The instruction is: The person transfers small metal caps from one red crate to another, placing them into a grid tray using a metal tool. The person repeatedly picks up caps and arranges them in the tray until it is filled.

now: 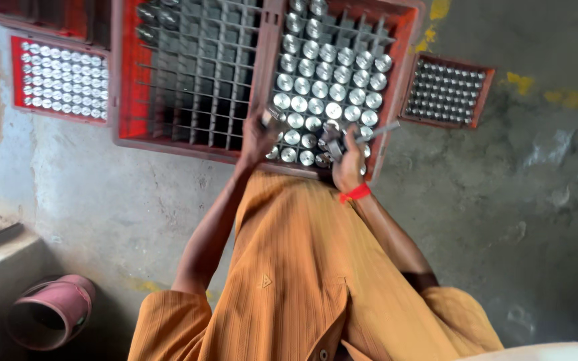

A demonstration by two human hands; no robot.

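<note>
- Over the red crate of shiny metal cylinders, the left hand gripped one cylinder
- the right hand was closed around a metal gauge

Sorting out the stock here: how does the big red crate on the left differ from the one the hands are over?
The left crate shows mostly bare grid cells, with a few dark pieces at its top corner; the right crate is packed with shiny round metal parts. Both hands, left hand and right hand, work at the right crate; none at the left. Both are red with dividers, on the concrete floor.
</note>
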